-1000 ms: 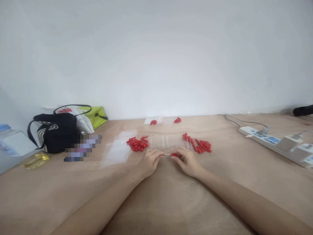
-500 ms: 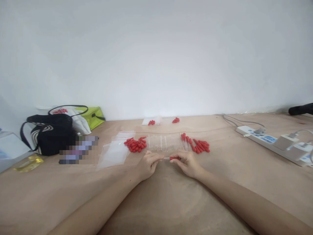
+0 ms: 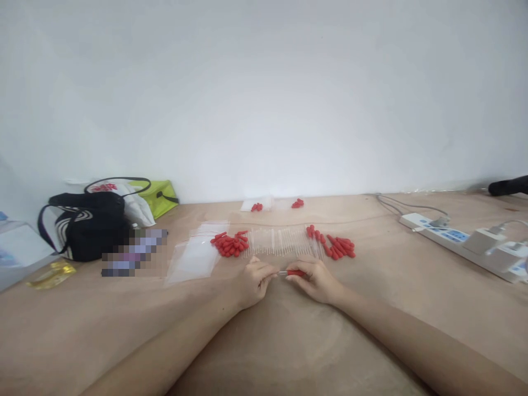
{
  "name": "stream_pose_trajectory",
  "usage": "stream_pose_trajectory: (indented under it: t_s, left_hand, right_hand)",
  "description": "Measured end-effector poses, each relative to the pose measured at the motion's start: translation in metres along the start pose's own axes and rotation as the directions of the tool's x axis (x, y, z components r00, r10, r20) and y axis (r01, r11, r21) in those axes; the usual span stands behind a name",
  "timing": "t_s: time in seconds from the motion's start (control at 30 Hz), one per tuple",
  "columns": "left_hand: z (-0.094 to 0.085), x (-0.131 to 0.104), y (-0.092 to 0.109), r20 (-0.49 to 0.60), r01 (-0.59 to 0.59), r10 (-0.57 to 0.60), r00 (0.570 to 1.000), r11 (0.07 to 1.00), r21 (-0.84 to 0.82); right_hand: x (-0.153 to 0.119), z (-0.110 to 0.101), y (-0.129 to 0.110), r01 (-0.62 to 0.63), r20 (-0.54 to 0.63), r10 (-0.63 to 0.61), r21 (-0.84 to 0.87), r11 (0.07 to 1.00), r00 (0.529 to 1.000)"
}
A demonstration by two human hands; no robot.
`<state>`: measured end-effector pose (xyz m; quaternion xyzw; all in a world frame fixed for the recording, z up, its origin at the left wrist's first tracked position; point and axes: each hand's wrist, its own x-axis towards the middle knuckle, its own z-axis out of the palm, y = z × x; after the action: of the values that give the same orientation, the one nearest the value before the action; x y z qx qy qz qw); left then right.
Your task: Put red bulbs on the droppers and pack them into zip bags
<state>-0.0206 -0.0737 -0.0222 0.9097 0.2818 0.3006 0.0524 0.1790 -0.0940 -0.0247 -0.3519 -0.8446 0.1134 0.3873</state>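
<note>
My left hand (image 3: 256, 283) is closed, with thumb and fingers pinching a thin clear glass dropper tube (image 3: 282, 273). Opposite it, my right hand (image 3: 315, 280) is closed around a red rubber bulb (image 3: 295, 273). Tube and bulb lie end to end between the hands; how deep the tube sits in the bulb is hidden by my fingers. Just beyond, a row of clear glass tubes (image 3: 274, 242) lies side by side on the table. A pile of red bulbs (image 3: 230, 245) is at the row's left end, and more red bulbs (image 3: 340, 247) lie at its right.
Clear plastic bags (image 3: 196, 256) lie flat to the left. Two small groups of red bulbs (image 3: 256, 207) rest near the wall. A black bag (image 3: 88, 228) and a yellow-green bag (image 3: 160, 198) stand at far left. On the right is a white power strip (image 3: 462, 242) with plugs and cables.
Both hands have come slightly nearer to me, still holding the tube and the bulb. The visible stretch of glass between my fingers looks a little shorter.
</note>
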Motion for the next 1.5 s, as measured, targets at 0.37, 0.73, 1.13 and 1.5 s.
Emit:
stream_pose_trajectory:
  t_s: [0.37,0.73,1.13,1.5]
  left_hand:
    - [0.0,0.003,0.004,0.064,-0.029,0.027,0.998,0.999,0.029]
    - [-0.003,0.013,0.005,0.002,0.026,-0.026,1.0,0.997,-0.072]
    - [-0.006,0.012,0.0,0.041,0.071,-0.071,0.997,0.997,0.012]
    - [-0.005,0.011,0.0,0.048,0.084,-0.084,0.995,0.996,0.002]
  right_hand:
    - [0.001,0.001,0.003,0.033,0.059,-0.031,-0.034,0.999,0.998]
    - [0.019,0.004,0.006,-0.256,-0.198,0.487,0.654,0.712,0.85]
    - [0.04,-0.054,0.094,-0.766,-0.27,0.753,0.077,0.639,0.601]
    - [0.039,-0.047,0.096,-0.752,-0.209,0.726,-0.271,0.601,0.655]
